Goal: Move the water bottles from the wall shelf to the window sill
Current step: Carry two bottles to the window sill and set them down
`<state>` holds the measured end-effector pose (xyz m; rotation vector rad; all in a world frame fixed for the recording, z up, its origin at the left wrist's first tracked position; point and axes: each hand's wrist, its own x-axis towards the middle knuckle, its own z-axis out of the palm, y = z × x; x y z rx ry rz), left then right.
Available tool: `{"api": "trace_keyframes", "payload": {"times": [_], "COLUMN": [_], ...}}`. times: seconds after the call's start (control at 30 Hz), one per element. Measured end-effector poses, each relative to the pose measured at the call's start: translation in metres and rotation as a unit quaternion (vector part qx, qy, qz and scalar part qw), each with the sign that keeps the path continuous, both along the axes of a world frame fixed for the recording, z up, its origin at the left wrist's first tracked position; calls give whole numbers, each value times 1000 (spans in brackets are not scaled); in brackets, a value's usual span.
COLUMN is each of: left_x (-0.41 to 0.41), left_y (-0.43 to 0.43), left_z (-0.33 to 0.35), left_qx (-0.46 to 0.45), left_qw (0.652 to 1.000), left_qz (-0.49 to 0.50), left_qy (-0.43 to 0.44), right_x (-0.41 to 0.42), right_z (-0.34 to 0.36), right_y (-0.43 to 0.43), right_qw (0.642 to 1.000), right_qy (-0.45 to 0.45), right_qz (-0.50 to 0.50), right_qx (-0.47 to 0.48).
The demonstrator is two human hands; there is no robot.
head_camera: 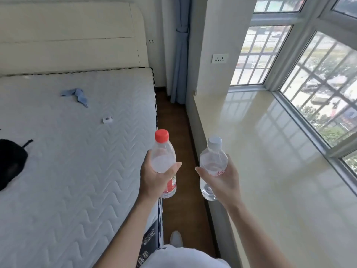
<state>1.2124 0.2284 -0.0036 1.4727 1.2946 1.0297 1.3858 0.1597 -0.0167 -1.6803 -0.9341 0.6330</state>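
My left hand (154, 178) grips a clear water bottle with a red cap (163, 151) and a red label, held upright over the gap between the bed and the sill. My right hand (224, 182) holds a second clear bottle with a white cap (213, 159), also upright, just at the near edge of the window sill (270, 151). The sill is a wide, glossy cream ledge running along the window on the right, with nothing standing on it. The wall shelf is out of view.
A bare quilted mattress (77, 151) fills the left, with a blue cloth (76, 94), a small white item (107, 119) and a black object (11, 161) on it. A narrow strip of brown floor (173, 117) separates bed and sill. Blue curtain (180, 55) hangs ahead.
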Motion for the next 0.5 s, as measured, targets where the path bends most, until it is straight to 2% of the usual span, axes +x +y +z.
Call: {"api": "trace_keyframes", "payload": {"times": [0.17,0.5], "left_x": [14,44], "left_y": [90,215], "left_z": [8,1], "left_qx": [17,22], "left_qw": [1000,1000], "left_qz": [-6,-4], "left_qy": [-13,-19], "right_x": [14,56], "right_z": [11,2], "right_y": [88,217], "right_qw": [1000,1000], "right_qy": [10,20], "right_qz": [5,7], "right_qx": [11,4]}}
